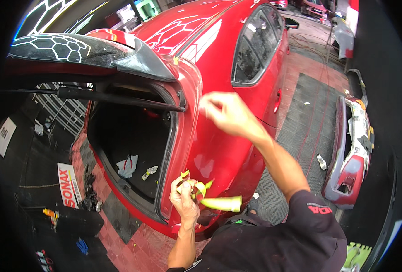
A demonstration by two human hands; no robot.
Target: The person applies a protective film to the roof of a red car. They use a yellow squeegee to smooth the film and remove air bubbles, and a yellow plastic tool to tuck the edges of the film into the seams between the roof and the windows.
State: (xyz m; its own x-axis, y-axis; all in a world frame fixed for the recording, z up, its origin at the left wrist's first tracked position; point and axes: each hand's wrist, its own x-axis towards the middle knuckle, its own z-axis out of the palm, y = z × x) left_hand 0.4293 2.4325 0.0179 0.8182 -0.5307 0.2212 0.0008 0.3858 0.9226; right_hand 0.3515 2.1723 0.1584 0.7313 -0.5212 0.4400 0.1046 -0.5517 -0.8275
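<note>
1. Bright lighting; hexagonal and strip-shaped reflections glare on the car roof [178, 29] and raised tailgate [60, 48].
2. Trunk [135, 131] in deep shadow.
3. Right hand [226, 113]: fingers motion-blurred.
4. Fisheye distortion bends straight edges; black vignette at rim.

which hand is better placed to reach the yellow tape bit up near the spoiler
Probably the right hand: it sits closer to that tape bit, while the left hand holds crumpled yellow tape.

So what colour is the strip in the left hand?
The strip in the left hand is mostly yellow-green, best seen in the head view.
</note>
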